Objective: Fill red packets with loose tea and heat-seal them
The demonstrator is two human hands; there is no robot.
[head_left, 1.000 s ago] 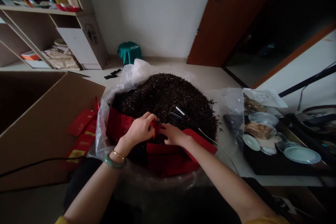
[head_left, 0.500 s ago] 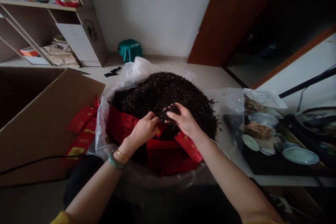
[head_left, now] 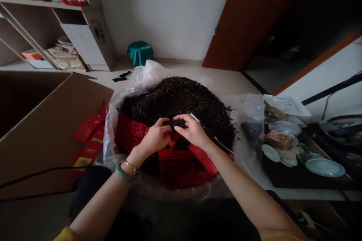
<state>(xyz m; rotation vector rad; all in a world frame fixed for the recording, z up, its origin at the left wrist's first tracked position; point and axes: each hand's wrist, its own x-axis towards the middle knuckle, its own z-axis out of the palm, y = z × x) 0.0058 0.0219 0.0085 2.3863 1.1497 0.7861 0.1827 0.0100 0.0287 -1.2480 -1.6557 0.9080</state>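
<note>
Inside a clear plastic liner (head_left: 109, 135) rises a big heap of dark dried tea leaves (head_left: 192, 94). My left hand (head_left: 155, 137) is closed on a small red packet (head_left: 173, 143), mostly hidden by the fingers. Beside it, my right hand (head_left: 194, 131) holds a clump of tea leaves at its fingertips, over the packet's upper end. A row of red packets (head_left: 130, 133) lies left of my hands, with another stack (head_left: 179, 169) below them. Under my right forearm rests a red packet with gold print (head_left: 202, 158). A dark flat device (head_left: 207, 131) with a white cable shows behind my right hand.
On the left stands an open cardboard box (head_left: 70, 120), with loose red packets (head_left: 87, 150) by its side. To the right, a black tray (head_left: 291, 179) bears dishes and a lidded bowl (head_left: 324, 167). A teal-covered bin (head_left: 140, 52) stands against the wall.
My right hand has lowered slightly and come against my left, bringing its tea leaves over the packet. The dark device behind it has come into sight.
</note>
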